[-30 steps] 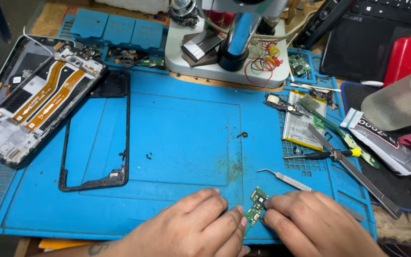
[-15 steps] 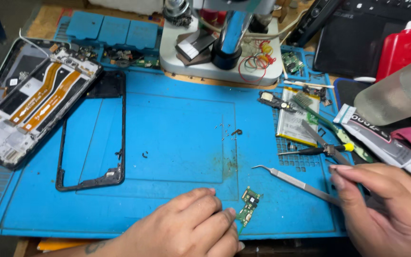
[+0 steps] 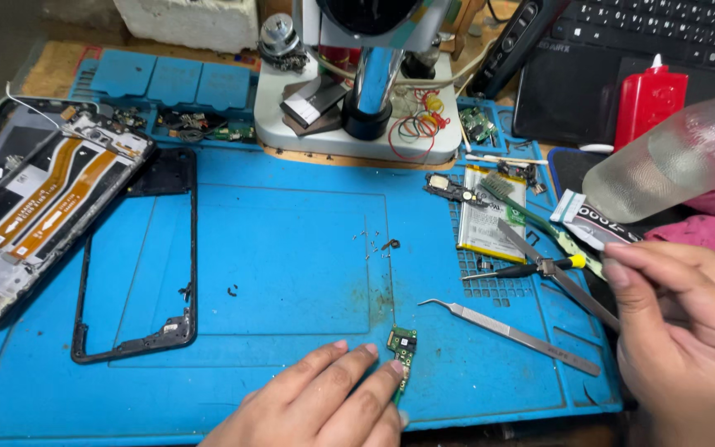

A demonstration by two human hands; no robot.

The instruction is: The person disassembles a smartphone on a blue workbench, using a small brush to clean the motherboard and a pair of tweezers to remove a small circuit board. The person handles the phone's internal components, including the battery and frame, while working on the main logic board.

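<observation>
surface: blue work mat [image 3: 275, 248] | beneath: wooden bench [image 3: 51, 70] | light: bright, even
</observation>
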